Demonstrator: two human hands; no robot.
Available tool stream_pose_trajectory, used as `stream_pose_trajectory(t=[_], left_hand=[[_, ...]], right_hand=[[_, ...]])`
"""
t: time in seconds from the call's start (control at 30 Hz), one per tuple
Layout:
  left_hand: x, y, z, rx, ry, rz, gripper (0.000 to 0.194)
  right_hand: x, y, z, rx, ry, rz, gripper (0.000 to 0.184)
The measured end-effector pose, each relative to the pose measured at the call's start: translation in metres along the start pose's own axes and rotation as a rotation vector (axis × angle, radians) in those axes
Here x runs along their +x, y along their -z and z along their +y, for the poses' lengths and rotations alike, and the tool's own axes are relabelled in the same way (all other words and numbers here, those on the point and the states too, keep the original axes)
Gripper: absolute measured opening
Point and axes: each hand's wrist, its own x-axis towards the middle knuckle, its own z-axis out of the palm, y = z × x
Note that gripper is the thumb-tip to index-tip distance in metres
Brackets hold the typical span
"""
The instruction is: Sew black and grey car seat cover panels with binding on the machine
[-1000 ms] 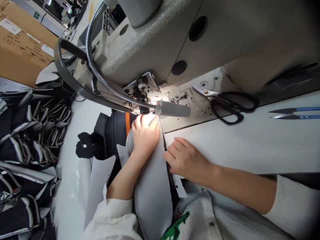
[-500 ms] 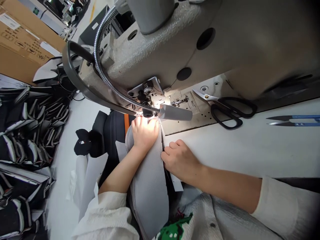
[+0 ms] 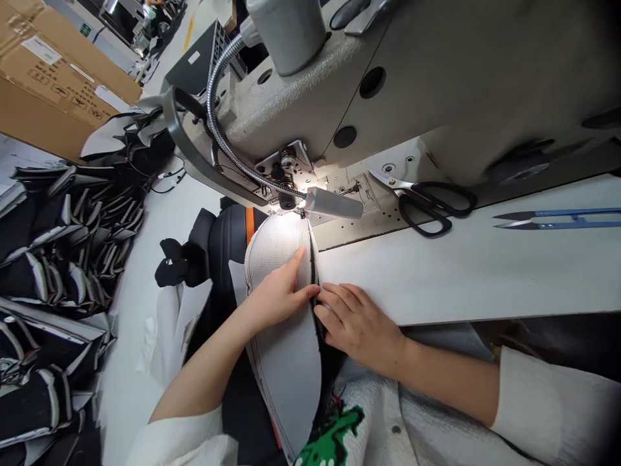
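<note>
Locate grey panel [image 3: 286,375] in front of machine [image 3: 315,110], far end at its lit needle area; note long axis running from that area straight out, away from machine; find left hand [image 3: 274,294] on top of panel, unclenched, index finger pointing along the axis toward machine, thumb reaching to panel's right edge; count left hand as nearer to the needle area; find right hand [image 3: 361,330] at same edge, fingers bent, cannot tell whether pinching it; note scissors [image 3: 412,188] on machine bed, snips [image 3: 548,226] farther right, before machine.
</note>
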Motion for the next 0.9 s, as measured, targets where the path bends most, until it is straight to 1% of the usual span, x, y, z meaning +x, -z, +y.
stream_pose_trajectory(t=[0.07, 0.13, 0.2, 0.27, 0.37, 0.43, 0.5, 0.57, 0.63, 0.73, 0.8, 0.87, 0.9], left_hand=[[0.004, 0.002, -0.004, -0.07, -0.011, -0.018, 0.077], [0.008, 0.007, -0.006, -0.13, -0.008, -0.035, 0.079], [0.01, 0.016, -0.007, -0.173, 0.022, -0.062, 0.083], [0.012, 0.03, -0.008, -0.237, 0.042, -0.118, 0.084], [0.012, 0.05, -0.011, -0.478, -0.009, -0.221, 0.079], [0.011, 0.057, -0.012, -0.669, -0.052, -0.22, 0.077], [0.01, 0.056, -0.012, -0.775, -0.08, -0.192, 0.077], [0.008, 0.052, -0.011, -0.764, -0.107, -0.181, 0.075], [0.008, 0.047, -0.009, -0.674, -0.119, -0.173, 0.071], [0.012, 0.039, -0.006, -0.526, -0.102, -0.173, 0.072], [0.016, 0.03, -0.003, -0.44, -0.08, -0.133, 0.077], [0.02, 0.019, -0.001, -0.352, -0.066, -0.042, 0.081], [0.021, 0.014, 0.0, -0.318, -0.064, -0.005, 0.082]], right_hand=[[0.003, 0.003, -0.001, 0.003, -0.028, -0.007, 0.032], [0.011, 0.008, -0.003, -0.014, -0.018, -0.003, 0.034], [0.024, 0.011, -0.006, -0.044, 0.051, 0.018, 0.026], [0.04, 0.01, -0.008, -0.061, 0.144, 0.071, 0.018], [0.058, 0.001, -0.005, -0.069, 0.27, 0.196, 0.021], [0.064, -0.003, 0.003, -0.084, 0.319, 0.231, 0.022], [0.064, -0.001, 0.015, -0.101, 0.351, 0.225, 0.024], [0.059, 0.008, 0.026, -0.112, 0.397, 0.198, 0.025], [0.052, 0.02, 0.033, -0.123, 0.433, 0.174, 0.024], [0.039, 0.032, 0.036, -0.12, 0.406, 0.127, 0.023], [0.026, 0.031, 0.033, -0.078, 0.361, 0.084, 0.019], [0.009, 0.025, 0.026, -0.042, 0.304, 0.027, 0.011], [0.0, 0.02, 0.023, -0.042, 0.278, -0.003, 0.015]])
